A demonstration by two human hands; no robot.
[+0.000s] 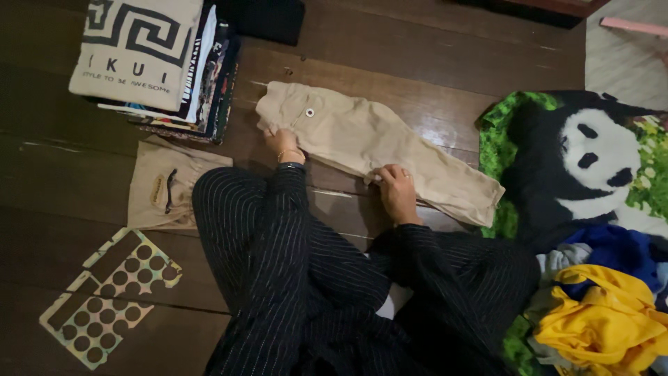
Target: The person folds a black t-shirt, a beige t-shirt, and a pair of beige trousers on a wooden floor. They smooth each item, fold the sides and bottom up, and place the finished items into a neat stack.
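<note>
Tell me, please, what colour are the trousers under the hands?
Beige trousers, seen best in the head view.
</note>
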